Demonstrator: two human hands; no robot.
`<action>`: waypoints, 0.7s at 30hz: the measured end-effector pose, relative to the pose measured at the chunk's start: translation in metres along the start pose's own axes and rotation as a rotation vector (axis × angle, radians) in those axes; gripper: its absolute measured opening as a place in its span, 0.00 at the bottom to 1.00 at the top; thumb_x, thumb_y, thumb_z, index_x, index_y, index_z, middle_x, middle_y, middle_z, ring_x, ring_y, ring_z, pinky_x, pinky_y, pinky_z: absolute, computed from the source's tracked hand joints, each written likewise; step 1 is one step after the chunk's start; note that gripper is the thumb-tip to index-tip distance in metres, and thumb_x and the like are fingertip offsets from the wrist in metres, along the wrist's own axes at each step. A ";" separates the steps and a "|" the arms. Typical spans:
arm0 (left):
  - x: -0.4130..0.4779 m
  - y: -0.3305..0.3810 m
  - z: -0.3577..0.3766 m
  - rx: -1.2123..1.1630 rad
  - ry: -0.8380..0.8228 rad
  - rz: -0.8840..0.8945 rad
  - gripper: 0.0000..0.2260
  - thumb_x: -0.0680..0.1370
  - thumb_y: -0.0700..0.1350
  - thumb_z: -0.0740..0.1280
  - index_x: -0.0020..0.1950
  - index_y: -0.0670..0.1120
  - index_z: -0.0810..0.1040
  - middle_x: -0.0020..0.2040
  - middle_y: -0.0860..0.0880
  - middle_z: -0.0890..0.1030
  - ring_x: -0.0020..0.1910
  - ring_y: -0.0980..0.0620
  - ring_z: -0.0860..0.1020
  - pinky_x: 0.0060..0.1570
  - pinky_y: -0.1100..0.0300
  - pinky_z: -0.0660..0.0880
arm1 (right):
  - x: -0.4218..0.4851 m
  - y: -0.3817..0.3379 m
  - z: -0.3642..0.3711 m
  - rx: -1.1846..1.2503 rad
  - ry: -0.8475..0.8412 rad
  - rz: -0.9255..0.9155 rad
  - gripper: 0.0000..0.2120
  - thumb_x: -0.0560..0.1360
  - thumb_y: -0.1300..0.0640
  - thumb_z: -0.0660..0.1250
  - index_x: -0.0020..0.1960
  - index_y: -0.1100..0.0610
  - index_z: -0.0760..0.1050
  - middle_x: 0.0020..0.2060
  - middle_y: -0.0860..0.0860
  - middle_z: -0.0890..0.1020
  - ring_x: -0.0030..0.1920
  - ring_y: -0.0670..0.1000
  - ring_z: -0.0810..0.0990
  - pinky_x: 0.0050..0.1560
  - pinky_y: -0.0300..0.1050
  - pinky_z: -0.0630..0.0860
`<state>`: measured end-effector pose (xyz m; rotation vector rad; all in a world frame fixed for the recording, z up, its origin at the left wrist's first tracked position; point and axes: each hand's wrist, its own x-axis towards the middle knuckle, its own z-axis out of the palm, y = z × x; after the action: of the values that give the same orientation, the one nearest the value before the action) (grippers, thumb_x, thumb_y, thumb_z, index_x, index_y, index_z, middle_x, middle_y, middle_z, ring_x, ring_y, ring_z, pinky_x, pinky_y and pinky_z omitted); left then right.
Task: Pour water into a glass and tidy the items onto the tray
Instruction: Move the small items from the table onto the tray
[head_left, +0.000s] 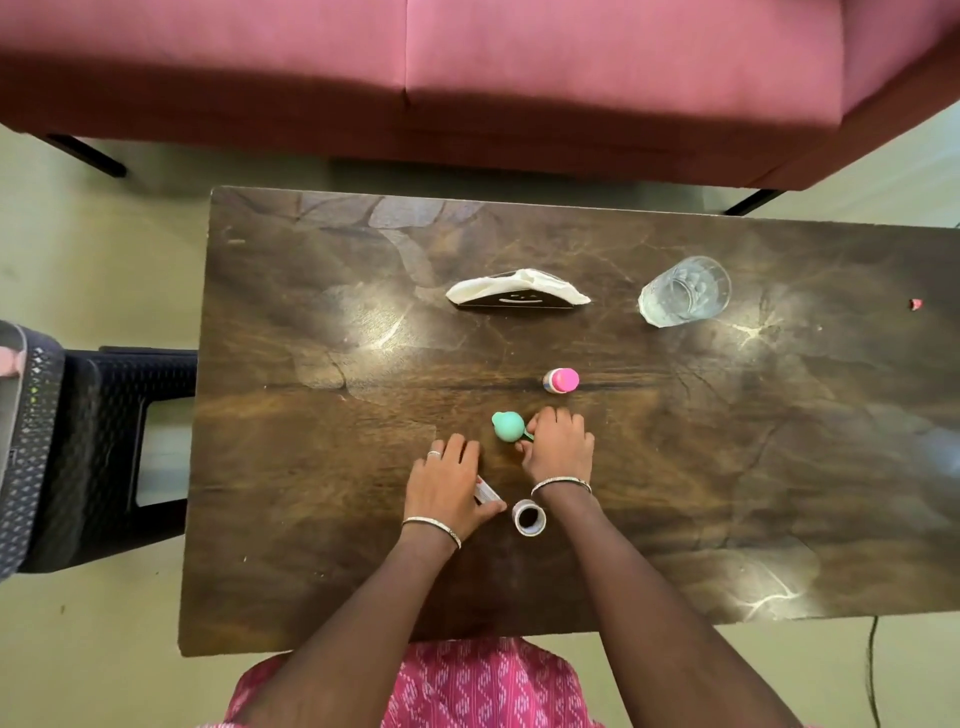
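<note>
A clear glass (684, 291) stands at the back right of the dark wooden table (311, 519). A black napkin holder with white napkins (517, 293) stands at the back centre. In front of it is a small bottle with a pink cap (562, 380). My right hand (558, 447) rests on the table, its fingers closed on the handle of a mint-green round item (508, 426). My left hand (447, 486) lies over a small white and red tube (485, 491), thumb against it. A roll of tape (529, 517) lies between my wrists. No tray is clearly in view.
A pink sofa (467, 78) runs along the far side of the table. A dark woven plastic chair (78, 441) stands to the left. A small red scrap (916, 304) lies at the table's right edge. A black cable (872, 670) hangs at the near right.
</note>
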<state>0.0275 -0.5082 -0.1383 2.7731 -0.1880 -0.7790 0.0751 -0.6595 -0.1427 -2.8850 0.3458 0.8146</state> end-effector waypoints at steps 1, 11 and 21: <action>-0.001 0.000 0.002 0.007 -0.017 0.008 0.28 0.64 0.67 0.70 0.56 0.51 0.71 0.56 0.50 0.71 0.55 0.47 0.72 0.47 0.53 0.74 | -0.001 0.000 0.001 0.005 0.000 0.007 0.15 0.75 0.50 0.70 0.59 0.53 0.73 0.59 0.51 0.76 0.63 0.54 0.72 0.59 0.52 0.71; -0.022 -0.028 0.009 0.005 0.031 0.069 0.10 0.74 0.49 0.68 0.53 0.48 0.75 0.51 0.49 0.78 0.52 0.47 0.77 0.46 0.53 0.75 | -0.009 0.003 0.013 0.347 -0.013 0.058 0.14 0.72 0.60 0.73 0.55 0.56 0.73 0.51 0.53 0.81 0.54 0.58 0.77 0.54 0.53 0.73; -0.068 -0.101 -0.020 -0.683 0.178 -0.355 0.07 0.71 0.48 0.74 0.45 0.50 0.78 0.36 0.57 0.80 0.33 0.58 0.79 0.42 0.58 0.78 | -0.052 -0.028 0.011 0.514 0.101 0.120 0.05 0.72 0.61 0.74 0.46 0.60 0.80 0.43 0.55 0.80 0.44 0.54 0.79 0.46 0.44 0.72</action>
<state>-0.0147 -0.3941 -0.1163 2.2115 0.5203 -0.5270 0.0336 -0.6213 -0.1233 -2.4417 0.6395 0.5013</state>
